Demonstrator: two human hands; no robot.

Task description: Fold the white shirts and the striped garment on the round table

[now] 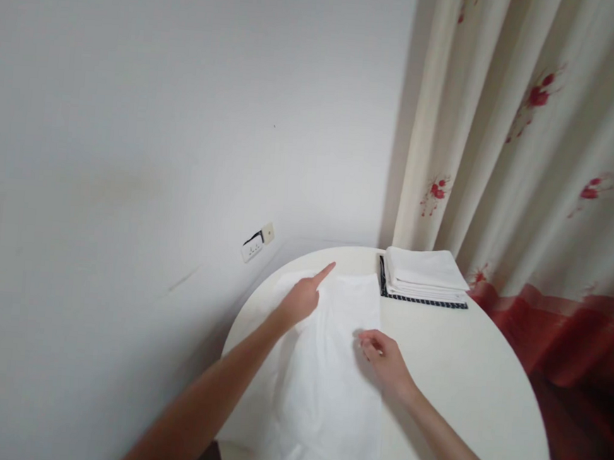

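Observation:
A white cloth (327, 380) lies partly folded on the round white table, with loose creases down its middle and a bunched near edge. Over its far left part is my left hand (301, 300), the index finger stretched out toward the table's far edge. Its other fingers are mostly hidden beneath the hand. My right hand (382, 356) is at the cloth's right edge, fingers loosely bent with a gap between thumb and fingers. Its fingertips hover over or lightly touch the cloth; nothing shows between them.
A stack of folded white cloths (425, 271) rests on a dark patterned piece (426, 302) at the table's (459, 384) far right. Behind stand a pale wall with a socket (252, 248) and a flowered curtain (503, 167) with a red lower band.

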